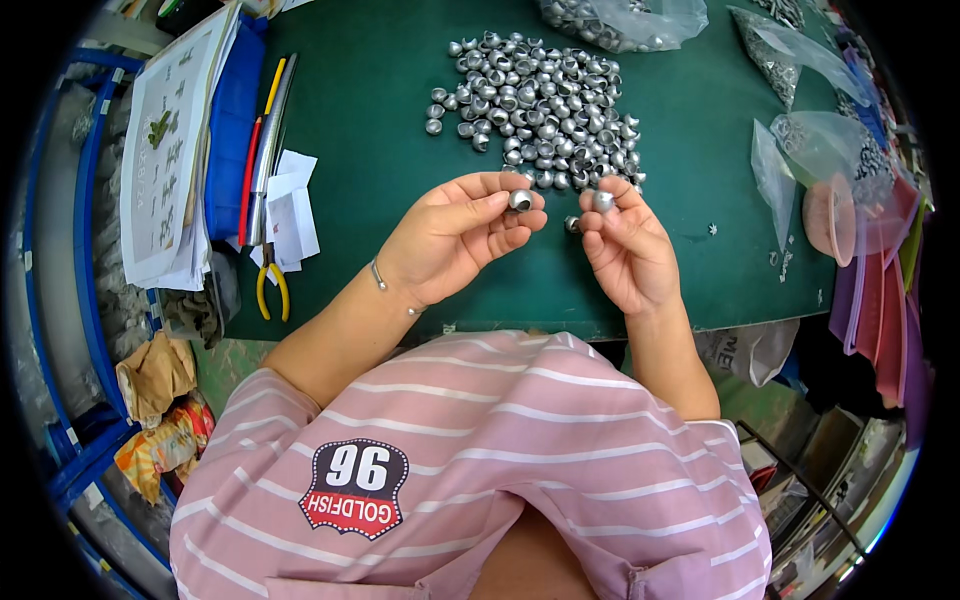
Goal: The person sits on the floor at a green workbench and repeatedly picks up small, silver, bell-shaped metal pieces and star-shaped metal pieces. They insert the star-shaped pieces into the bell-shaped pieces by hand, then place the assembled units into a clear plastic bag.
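Between the thumb and fingers of my left hand (455,230) is a round silver metal bead (521,201) with a dark opening showing. My right hand (632,250) pinches a second silver bead (603,201), its smooth side in view. Another bead (572,225) shows by the lower fingers of my right hand; I cannot tell if it is held or lies on the table. Both hands are over the near part of the green table (370,110). Just beyond them spreads a loose pile of silver beads (545,105), many with cut-out openings.
Yellow-handled pliers (272,285), a red pencil (250,180) and papers (165,150) lie at the left, by a blue bin (232,130). A plastic bag of beads (640,22) lies at the back. More plastic bags (775,60) and a pink cup (830,220) stand at the right.
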`<state>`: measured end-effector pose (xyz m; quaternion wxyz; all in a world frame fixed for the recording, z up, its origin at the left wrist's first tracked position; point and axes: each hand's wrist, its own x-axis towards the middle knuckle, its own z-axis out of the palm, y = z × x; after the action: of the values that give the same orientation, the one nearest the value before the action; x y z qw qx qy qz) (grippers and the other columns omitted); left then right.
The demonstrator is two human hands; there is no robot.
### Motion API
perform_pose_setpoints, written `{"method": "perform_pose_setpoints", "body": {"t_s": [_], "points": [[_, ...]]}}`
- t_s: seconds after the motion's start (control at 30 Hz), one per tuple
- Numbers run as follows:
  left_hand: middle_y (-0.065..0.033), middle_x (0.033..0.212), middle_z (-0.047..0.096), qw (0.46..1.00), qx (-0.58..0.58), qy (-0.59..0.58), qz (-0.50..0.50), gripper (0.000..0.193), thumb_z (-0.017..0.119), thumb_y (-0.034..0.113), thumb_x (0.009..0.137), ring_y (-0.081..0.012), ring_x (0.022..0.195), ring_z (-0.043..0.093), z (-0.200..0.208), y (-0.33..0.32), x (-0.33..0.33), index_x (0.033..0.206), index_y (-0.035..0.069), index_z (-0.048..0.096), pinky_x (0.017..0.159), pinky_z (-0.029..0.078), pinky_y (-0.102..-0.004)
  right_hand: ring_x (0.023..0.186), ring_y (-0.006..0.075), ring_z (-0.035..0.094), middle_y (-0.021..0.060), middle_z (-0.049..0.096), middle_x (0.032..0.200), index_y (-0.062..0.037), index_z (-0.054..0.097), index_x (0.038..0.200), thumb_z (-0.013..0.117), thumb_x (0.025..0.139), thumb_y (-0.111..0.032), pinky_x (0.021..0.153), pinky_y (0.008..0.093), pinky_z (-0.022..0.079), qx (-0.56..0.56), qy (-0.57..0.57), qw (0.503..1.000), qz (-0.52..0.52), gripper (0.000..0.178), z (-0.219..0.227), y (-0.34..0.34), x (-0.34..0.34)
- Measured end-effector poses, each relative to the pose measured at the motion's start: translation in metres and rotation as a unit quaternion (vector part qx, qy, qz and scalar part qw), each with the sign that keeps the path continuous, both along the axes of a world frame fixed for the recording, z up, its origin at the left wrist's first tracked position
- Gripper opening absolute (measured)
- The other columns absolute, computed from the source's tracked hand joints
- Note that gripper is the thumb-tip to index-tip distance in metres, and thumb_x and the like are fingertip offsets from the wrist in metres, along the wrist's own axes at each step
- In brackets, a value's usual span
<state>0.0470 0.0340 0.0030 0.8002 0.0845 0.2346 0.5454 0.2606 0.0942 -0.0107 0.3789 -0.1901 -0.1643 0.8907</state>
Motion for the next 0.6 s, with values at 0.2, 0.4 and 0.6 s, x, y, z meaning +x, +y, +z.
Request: {"method": "perform_pose_setpoints", "body": {"t_s": [0.2,0.4,0.6], "points": [[-0.0133,0.099,0.059,0.999,-0.023,0.025,0.02,0.017,0.046,0.008,0.092,-0.0184,0.085,0.062,0.006,-0.001,-0.005,0.101,-0.003,0.055,0.07,0.054,-0.0255,0.077,0.0168,0.06,0.0127,0.058,0.096,0.0009,0.055,0.099,0.054,0.082,0.005,0.064,0.0271,0.052,0.002,-0.024,1.0,-0.009,0.018,0.015,0.003,-0.006],[-0.0028,0.077,0.057,0.68,0.2,0.695,0.121,0.006,0.063,0.007,0.08,-0.0126,0.063,0.052,-0.008,0.023,-0.016,0.085,0.003,0.063,0.056,0.042,-0.0226,0.069,0.0203,0.058,0.005,0.059,0.086,-0.0027,0.062,0.087,0.061,0.077,0.002,0.06,0.0285,0.048,0.503,-0.483,0.713,-0.069,0.012,0.01,0.028,-0.035],[-0.0084,0.085,0.057,0.477,0.318,0.814,0.092,0.02,0.067,0.007,0.073,-0.0282,0.076,0.058,-0.019,0.046,0.001,0.092,0.005,0.063,0.064,0.048,-0.0367,0.074,0.0316,0.059,0.0107,0.057,0.088,-0.0041,0.059,0.086,0.061,0.074,0.0,0.065,0.0388,0.049,0.681,-0.546,0.481,-0.081,0.013,0.008,0.038,-0.052]]}}
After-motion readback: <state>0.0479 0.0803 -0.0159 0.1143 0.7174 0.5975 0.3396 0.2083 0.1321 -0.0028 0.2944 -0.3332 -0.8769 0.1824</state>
